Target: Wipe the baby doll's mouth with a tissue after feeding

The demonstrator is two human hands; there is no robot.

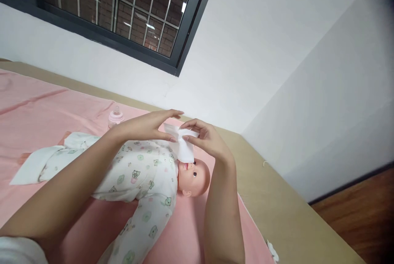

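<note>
A baby doll in a white patterned sleepsuit lies on its back on a pink sheet. Both my hands hold a white wipe just above the doll's face. My left hand pinches the wipe's left edge between thumb and fingers, the fingers mostly stretched out. My right hand pinches its right edge. The wipe hangs down and covers part of the doll's face.
A small pink baby bottle stands on the sheet behind the doll. A white cloth lies by the doll's legs. The tan mattress edge runs right, with wooden floor beyond. A barred window is in the wall.
</note>
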